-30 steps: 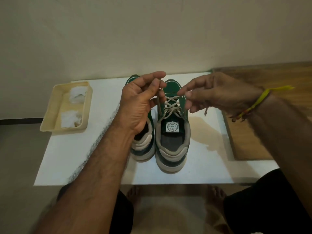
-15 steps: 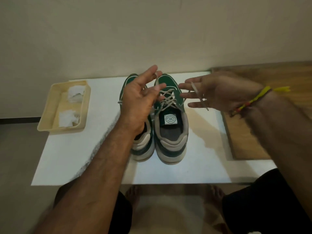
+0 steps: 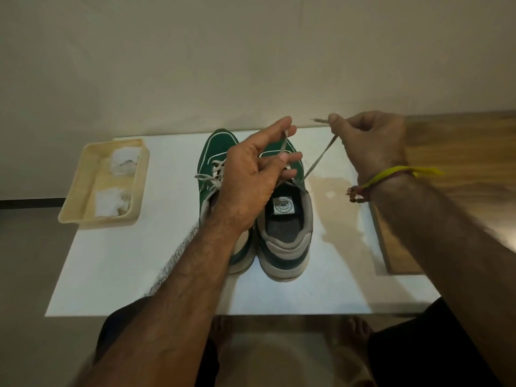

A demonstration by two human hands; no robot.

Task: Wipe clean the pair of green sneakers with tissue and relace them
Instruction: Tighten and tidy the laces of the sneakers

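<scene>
The right hand (image 3: pixel 371 143) pinches one lace end (image 3: pixel 321 156); the left hand (image 3: pixel 251 174) grips the other over the right sneaker (image 3: pixel 287 219). The flat lace is soft and light, best held near its tip

Left hand (image 3: pixel 251 174) raised, back toward camera, fingers loosely spread with lace end (image 3: pixel 284 143) between them, right hand (image 3: pixel 371 141) raised alongside, curled, pinching other lace end (image 3: pixel 321 155), both forearms extended forward
</scene>
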